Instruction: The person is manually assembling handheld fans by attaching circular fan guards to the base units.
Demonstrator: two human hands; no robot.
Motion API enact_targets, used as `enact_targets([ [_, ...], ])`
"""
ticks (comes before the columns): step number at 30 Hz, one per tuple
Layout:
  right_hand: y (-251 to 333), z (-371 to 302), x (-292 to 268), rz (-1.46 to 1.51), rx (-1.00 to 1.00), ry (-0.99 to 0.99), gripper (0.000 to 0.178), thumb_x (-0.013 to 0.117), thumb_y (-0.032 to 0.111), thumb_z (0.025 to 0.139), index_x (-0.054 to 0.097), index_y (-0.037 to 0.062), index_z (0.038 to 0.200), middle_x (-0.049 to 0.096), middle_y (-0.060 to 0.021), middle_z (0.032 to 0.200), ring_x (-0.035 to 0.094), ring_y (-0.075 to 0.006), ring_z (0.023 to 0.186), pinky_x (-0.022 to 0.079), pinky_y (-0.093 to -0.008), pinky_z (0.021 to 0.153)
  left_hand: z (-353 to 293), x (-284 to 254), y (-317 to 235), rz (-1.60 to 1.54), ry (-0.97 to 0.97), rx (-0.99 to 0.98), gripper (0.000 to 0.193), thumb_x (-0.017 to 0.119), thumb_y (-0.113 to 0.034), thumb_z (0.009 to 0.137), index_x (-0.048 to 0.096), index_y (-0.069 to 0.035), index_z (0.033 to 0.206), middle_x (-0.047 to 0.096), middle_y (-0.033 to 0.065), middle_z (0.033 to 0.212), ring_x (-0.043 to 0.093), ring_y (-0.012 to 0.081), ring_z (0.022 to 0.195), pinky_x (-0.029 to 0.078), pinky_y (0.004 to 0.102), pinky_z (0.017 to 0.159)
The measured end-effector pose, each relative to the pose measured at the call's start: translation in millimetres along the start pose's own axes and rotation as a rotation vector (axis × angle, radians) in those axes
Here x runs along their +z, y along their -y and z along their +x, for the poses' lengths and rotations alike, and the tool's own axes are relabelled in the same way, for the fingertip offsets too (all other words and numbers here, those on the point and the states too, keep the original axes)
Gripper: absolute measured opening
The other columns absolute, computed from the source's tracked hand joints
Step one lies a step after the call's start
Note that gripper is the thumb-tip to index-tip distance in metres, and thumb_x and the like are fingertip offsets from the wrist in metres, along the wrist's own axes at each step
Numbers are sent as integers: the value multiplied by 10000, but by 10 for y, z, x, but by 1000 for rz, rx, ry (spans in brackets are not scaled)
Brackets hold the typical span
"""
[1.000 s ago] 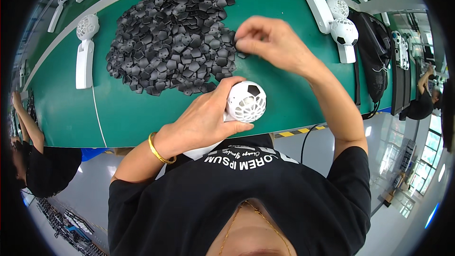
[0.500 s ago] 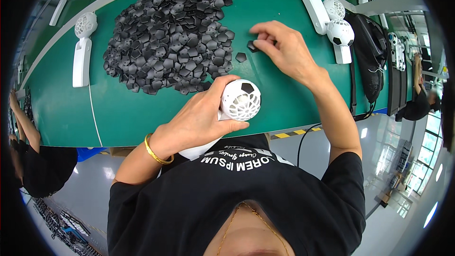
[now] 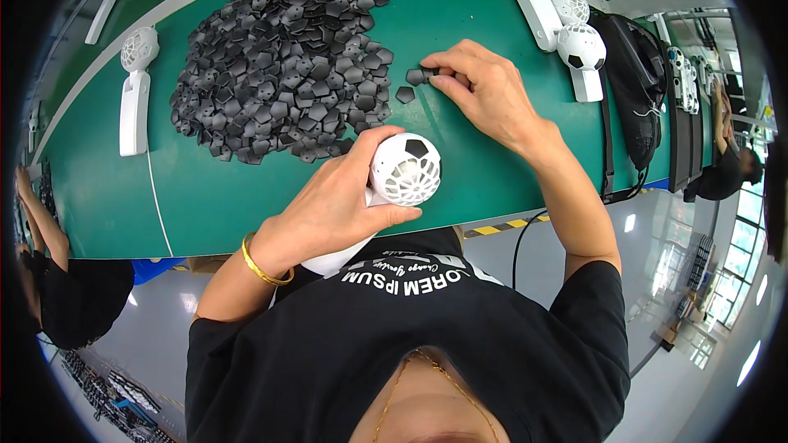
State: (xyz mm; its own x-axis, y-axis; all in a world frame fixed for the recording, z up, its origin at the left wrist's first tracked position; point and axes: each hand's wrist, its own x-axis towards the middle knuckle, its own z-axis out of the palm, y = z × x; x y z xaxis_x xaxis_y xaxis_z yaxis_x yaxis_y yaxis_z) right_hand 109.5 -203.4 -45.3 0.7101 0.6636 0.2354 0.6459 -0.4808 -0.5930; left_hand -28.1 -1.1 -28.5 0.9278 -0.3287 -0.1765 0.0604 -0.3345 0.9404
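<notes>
My left hand (image 3: 328, 201) is wrapped round a white handheld fan with a football-shaped head (image 3: 406, 169). One black pentagon sits in the upper part of the head, above an open lattice grille; the handle runs back under my palm, mostly hidden. My right hand (image 3: 480, 90) is over the table with thumb and index finger pinched on a small black pentagon piece (image 3: 432, 74), only partly visible. Just left of those fingertips lie two loose pieces, one black pentagon (image 3: 415, 77) and a nearer black pentagon (image 3: 405, 95). A big heap of black pentagon pieces (image 3: 283, 66) spreads beyond my left hand.
On the green table (image 3: 492, 189), a white fan (image 3: 135, 111) lies at left. Two more fans, one with a black-patched head (image 3: 581, 47), lie at far right beside a black bag (image 3: 636, 98). Another person (image 3: 82, 295) works at the left edge.
My right fingers have come together on a black piece beside the loose ones. The left hand still holds the fan, and the whole view has shifted slightly.
</notes>
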Motion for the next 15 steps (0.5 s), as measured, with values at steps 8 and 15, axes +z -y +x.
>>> enact_targets([
  [8,-19,-2,-4,12,20,35,221,686,40,815,668,39,1035,559,-54,797,488,-151,620,431,-298,567,-11,-3,16,-13,3,17,738,792,-186,745,353,-11,1312,635,226,1048,659,353,954,518,402,798],
  [15,9,19,-14,53,80,23,242,690,42,814,661,41,1054,556,-42,799,478,-134,625,424,-284,566,-1,-7,8,-23,0,15,736,793,-180,742,358,-11,1312,637,221,1047,662,346,951,519,396,796],
])
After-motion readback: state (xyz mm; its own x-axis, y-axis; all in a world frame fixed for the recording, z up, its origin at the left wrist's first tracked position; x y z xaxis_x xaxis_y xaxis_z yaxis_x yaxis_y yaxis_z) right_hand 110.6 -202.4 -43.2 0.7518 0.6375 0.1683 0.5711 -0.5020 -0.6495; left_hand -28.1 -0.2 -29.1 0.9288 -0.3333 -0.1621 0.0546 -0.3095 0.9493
